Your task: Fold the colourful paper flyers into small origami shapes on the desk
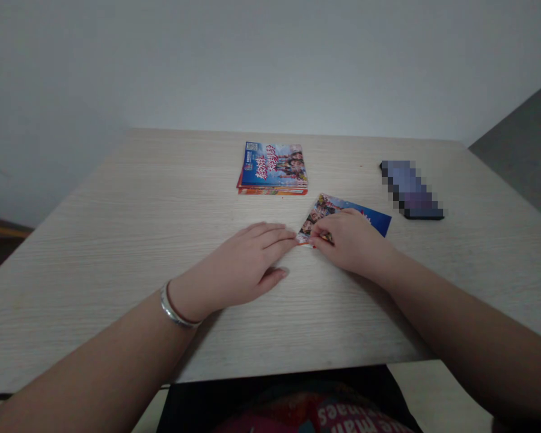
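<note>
1. Left hand [243, 264], one: palm down, fingers extended and side by side, thumb apart; tips at the near-left corner of the leaflet. Silver bangle [174, 310] at wrist.
2. Right hand [354, 237], one: thumb and index fingertip drawn together, apparently pinching the leaflet's near edge; other fingers curled.
3. Possible faults, by judgement: crooked crease or bent corner, from uneven pressure at the pinch; slewing across the smooth table [162, 204], from too light a hold by the left fingertips.
4. Leaflet [320, 211], printed, blue at one end: set askew, just beyond the left fingertips, partly beneath the right hand, blue end showing past the right knuckles. Single sheet or several: cannot tell.
5. Dark phone-like item [412, 189], face pixelated: beyond and right of the leaflet, apart from both hands.
6. Stack of similar leaflets [274, 165]: beyond the left fingertips, edges slightly uneven, untouched.
7. Pale wall [275, 66]: behind the far table edge.
</note>
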Demonstrator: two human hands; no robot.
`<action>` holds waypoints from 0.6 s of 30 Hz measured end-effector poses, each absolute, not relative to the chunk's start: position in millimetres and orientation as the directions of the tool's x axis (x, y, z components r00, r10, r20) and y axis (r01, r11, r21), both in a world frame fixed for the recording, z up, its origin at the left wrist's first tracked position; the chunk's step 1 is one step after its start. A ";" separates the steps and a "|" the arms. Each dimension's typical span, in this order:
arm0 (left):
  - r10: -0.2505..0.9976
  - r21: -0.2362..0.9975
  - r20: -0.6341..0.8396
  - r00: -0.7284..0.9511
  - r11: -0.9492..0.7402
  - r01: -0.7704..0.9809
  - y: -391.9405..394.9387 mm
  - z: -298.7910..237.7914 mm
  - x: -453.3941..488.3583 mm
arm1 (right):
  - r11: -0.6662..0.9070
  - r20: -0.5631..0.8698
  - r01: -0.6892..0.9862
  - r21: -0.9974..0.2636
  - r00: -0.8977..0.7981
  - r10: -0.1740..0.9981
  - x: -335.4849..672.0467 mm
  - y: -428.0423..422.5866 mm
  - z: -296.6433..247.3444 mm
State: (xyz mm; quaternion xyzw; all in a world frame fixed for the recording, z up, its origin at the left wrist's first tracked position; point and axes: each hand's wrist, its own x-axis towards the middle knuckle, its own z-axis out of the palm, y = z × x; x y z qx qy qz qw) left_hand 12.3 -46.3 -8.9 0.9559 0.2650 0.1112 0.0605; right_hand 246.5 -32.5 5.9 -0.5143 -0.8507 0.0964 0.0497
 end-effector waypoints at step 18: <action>0.538 0.124 0.158 0.828 -0.843 0.524 -48.9 -6.5 15.3 | 0.417 0.002 0.883 -0.216 -0.427 0.904 243.8 -32.4 4.9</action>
